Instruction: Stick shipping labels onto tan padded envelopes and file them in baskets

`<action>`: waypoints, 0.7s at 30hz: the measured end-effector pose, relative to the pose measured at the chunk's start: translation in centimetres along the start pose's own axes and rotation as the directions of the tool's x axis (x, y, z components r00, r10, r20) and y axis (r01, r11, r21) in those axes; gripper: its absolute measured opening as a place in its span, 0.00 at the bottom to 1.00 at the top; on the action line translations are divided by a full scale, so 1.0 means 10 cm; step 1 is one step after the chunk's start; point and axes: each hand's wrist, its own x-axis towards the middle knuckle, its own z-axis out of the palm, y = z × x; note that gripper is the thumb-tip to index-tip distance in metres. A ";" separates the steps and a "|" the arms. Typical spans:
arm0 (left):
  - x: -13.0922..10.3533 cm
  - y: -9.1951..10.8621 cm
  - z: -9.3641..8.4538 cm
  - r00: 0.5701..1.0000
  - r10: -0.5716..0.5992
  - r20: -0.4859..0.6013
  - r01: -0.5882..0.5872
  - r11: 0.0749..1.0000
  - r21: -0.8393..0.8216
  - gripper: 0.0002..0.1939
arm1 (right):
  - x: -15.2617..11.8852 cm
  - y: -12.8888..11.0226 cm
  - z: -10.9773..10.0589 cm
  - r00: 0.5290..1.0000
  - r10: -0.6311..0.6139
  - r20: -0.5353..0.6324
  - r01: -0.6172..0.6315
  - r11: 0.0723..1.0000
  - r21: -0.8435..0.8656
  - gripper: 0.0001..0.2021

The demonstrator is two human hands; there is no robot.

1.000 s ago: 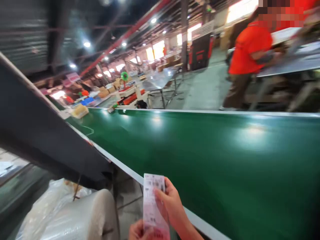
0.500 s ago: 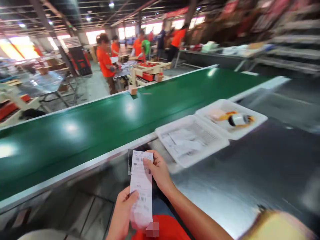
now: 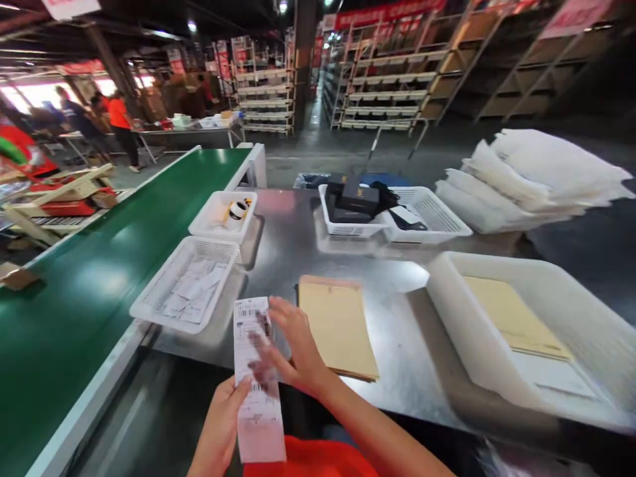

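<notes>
A long white printed label strip (image 3: pixel 258 411) with barcodes hangs upright in front of me. My left hand (image 3: pixel 223 414) pinches its left edge at mid-height. Beside the strip's upper right is my right hand (image 3: pixel 293 344), fingers spread and casting a shadow on the paper. A stack of yellow envelopes (image 3: pixel 338 328) lies on the metal table just beyond my right hand. To the left, a white basket (image 3: pixel 142 306) holds paper slips (image 3: pixel 196 288). Behind it, another white basket (image 3: pixel 196 222) contains a tape roll (image 3: pixel 238 211).
A green conveyor belt (image 3: pixel 106 265) runs along the left. Dark boxes (image 3: pixel 360 199) fill a basket at the table's back. On the right are a large white bin (image 3: pixel 447 318) with envelopes and a pile of white packages (image 3: pixel 536 175). People stand far left.
The view has swung right, bringing the envelopes, bin and white packages into sight. My right hand has let go of the strip's top and opened; my left hand still holds it.
</notes>
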 end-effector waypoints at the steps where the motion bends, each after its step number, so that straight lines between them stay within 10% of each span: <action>1: 0.10 -0.06 0.20 0.998 -0.014 0.062 0.011 0.999 0.051 0.17 | -0.11 0.09 -0.28 0.992 -0.042 0.115 0.046 0.998 -0.032 0.23; 6: 0.43 -0.42 1.21 0.937 -0.118 0.330 0.005 0.946 0.325 0.21 | -0.64 0.58 -1.30 0.906 0.168 0.389 -0.244 0.958 0.153 0.18; 12: 0.52 -0.80 1.94 0.929 -0.187 0.318 0.038 0.906 0.421 0.22 | -1.10 0.97 -1.88 0.792 0.391 0.469 -0.597 0.658 0.460 0.18; 17: 0.63 -0.85 2.07 0.934 -0.260 0.247 0.105 0.856 0.506 0.24 | -1.21 1.10 -1.88 0.709 0.476 0.521 -0.699 0.370 0.613 0.21; 21: 0.79 -0.70 1.69 0.894 -0.334 0.298 0.052 0.738 0.672 0.26 | -1.14 1.28 -1.58 0.661 0.580 0.476 -0.714 0.292 0.636 0.21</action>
